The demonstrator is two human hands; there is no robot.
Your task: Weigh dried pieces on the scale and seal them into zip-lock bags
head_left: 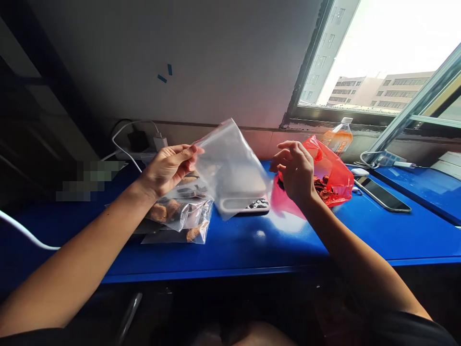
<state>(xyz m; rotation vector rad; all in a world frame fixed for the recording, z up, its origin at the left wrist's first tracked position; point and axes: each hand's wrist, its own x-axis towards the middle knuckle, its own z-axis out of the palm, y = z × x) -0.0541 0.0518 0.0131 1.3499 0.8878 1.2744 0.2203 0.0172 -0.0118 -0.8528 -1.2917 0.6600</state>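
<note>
My left hand [173, 168] pinches one edge of a clear plastic bag [234, 154], which hangs tilted and looks flat. Through and below the bag shows a flat white device [245, 205] with a black-and-white patterned patch; its kind is hard to tell. My right hand [293, 166] is raised with loosely bent fingers, apart from the clear bag and holding nothing visible. Just behind it, a red plastic bag [338, 178] lies open with dark reddish dried pieces [326, 188] inside. Under my left hand are stacked clear bags [180, 214] with brown lumps in them.
A blue table [288, 250] runs along the wall below a window. On the right lie a phone [383, 193] and a small white case [359, 171]. An orange drink bottle [339, 137] stands behind the red bag. A white cable [124, 129] and charger [160, 141] are at the back left.
</note>
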